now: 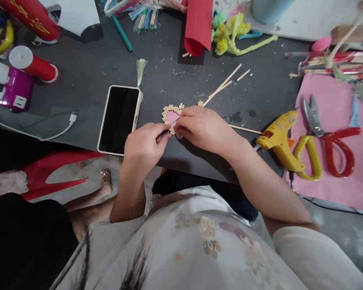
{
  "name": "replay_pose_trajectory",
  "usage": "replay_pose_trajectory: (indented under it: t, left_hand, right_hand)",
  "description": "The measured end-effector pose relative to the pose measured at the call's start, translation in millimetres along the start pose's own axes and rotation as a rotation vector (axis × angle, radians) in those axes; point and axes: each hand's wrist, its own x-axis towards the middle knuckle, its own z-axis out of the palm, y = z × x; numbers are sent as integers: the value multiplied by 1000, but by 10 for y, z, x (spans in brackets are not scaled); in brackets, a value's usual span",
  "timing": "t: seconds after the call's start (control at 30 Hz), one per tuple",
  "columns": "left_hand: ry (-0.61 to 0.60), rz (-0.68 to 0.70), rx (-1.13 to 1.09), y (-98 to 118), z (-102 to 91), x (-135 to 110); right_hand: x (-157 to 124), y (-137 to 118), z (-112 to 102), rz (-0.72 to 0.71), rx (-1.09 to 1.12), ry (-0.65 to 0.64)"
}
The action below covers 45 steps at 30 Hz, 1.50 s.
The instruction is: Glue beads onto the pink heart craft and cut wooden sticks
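Observation:
A small pink heart (171, 115) edged with cream beads lies on the dark table (93, 76) near its front edge. My left hand (145, 145) is closed in a pinch on a thin dark tool, whose tip reaches the heart's lower edge. My right hand (201, 128) is curled over the heart's right side, fingers pressed together on it; what its fingertips hold is hidden. A thin wooden stick (245, 129) runs out from under my right hand toward the right.
A phone (118, 119) lies face up left of the heart, with a white cable (67, 127) beside it. A yellow glue gun (280, 139), two scissors (316, 133) on a pink sheet (335, 189), red paper rolls (198, 26), wooden sticks (225, 82) and a purple box (9, 88) surround the area.

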Motion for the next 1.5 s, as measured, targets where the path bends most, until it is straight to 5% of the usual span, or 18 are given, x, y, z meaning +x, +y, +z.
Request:
replay_pose_trajectory:
  t: [1.5]
  left_hand:
    - [-66,-1,74,74,-97,37]
  right_hand:
    - [38,-32,40,36,0,-17]
